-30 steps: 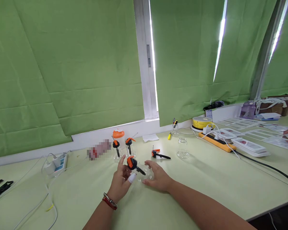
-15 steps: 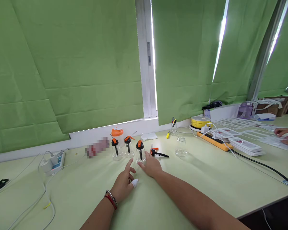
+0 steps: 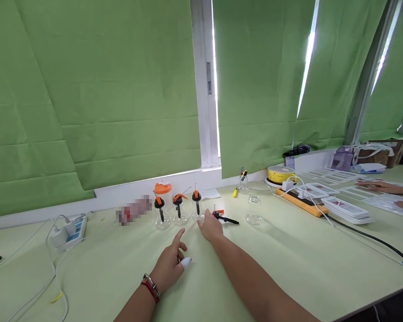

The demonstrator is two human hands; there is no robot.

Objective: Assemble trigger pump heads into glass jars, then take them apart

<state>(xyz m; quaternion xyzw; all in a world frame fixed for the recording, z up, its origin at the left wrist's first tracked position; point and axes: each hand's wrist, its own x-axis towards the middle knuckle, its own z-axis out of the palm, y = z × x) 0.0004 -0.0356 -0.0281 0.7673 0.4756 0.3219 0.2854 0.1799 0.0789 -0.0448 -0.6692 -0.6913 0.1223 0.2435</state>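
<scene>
My right hand (image 3: 211,227) is at the lower right of a clear glass bottle (image 3: 198,216) with a black and orange lever top, its fingers and thumb closed about the base. Part of that base is hidden behind the hand. My left hand (image 3: 169,264) hovers over the table with its index finger stretched out, holding nothing; a white covering wraps its thumb. Two similar bottles, one on the left (image 3: 161,220) and one in the middle (image 3: 179,215), stand upright beside the first. A loose black and orange lever top (image 3: 224,218) lies right of my right hand.
An upturned-looking clear glass vessel (image 3: 254,214) stands further right. Behind are an orange-lidded container (image 3: 163,190) and a yellow-handled tool (image 3: 235,192). An orange power strip (image 3: 300,202), cables and card stacks (image 3: 347,208) lie right. Another person's hands (image 3: 378,185) rest on sheets.
My right hand has moved the glass bottle slightly back, toward the window and nearer the row. My left hand has shifted a little left. The other person's hands have moved apart.
</scene>
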